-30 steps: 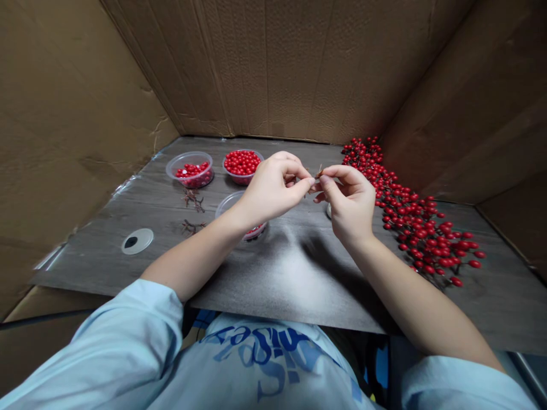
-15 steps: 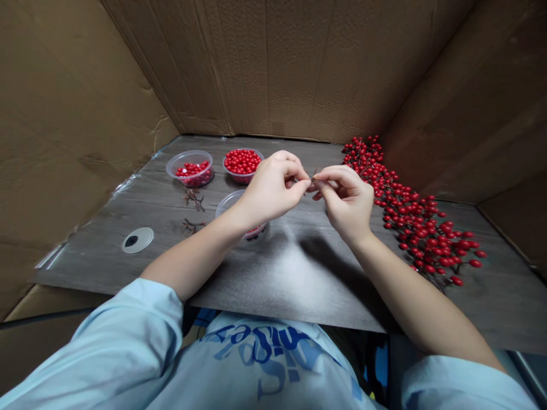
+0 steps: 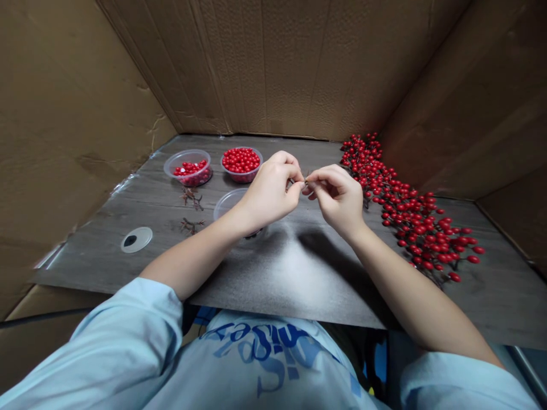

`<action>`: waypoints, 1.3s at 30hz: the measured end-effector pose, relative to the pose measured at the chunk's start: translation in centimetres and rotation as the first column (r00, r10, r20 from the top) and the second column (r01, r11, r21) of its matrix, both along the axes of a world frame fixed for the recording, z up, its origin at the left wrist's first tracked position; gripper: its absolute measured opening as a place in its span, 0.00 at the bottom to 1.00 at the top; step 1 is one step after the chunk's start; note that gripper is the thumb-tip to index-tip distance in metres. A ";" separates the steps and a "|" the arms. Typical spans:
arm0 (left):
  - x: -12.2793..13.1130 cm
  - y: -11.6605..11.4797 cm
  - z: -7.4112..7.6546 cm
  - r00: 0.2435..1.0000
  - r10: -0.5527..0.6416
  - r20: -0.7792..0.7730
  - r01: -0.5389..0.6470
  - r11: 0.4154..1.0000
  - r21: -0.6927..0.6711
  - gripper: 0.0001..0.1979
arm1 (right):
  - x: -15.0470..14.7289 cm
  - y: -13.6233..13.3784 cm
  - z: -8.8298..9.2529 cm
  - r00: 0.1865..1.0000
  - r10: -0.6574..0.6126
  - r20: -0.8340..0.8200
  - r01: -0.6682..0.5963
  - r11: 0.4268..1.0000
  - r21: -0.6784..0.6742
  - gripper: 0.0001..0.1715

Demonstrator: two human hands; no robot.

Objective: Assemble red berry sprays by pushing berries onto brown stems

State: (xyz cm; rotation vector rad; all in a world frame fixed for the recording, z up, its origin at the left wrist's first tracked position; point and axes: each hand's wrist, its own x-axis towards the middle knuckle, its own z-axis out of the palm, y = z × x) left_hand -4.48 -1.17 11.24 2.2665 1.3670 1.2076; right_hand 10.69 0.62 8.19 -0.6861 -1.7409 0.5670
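Observation:
My left hand [image 3: 270,191] and my right hand [image 3: 337,196] meet above the grey table [image 3: 294,267], fingertips pinched together on a small brown twig [image 3: 304,181] that barely shows between them. Both hands are closed. Under my left wrist stands a clear plastic cup [image 3: 228,202], mostly hidden. A long pile of red berry sprigs [image 3: 410,213] lies to the right of my right hand.
Two clear cups stand at the back left: one with a few red berries [image 3: 188,168], one full of red berries [image 3: 241,163]. Bare brown twigs [image 3: 191,212] lie beside them. A round white lid [image 3: 136,240] lies at the left. Cardboard walls [image 3: 290,62] enclose the table.
Both hands have drawn slightly left and closer together. The brown twig tip that stuck up between the fingers is now almost hidden.

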 end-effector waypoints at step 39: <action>-0.1 0.2 0.4 1.000 0.012 -0.017 -0.009 0.985 0.172 0.05 | -0.3 -0.2 0.2 0.995 -0.061 -0.080 0.065 0.997 0.044 0.13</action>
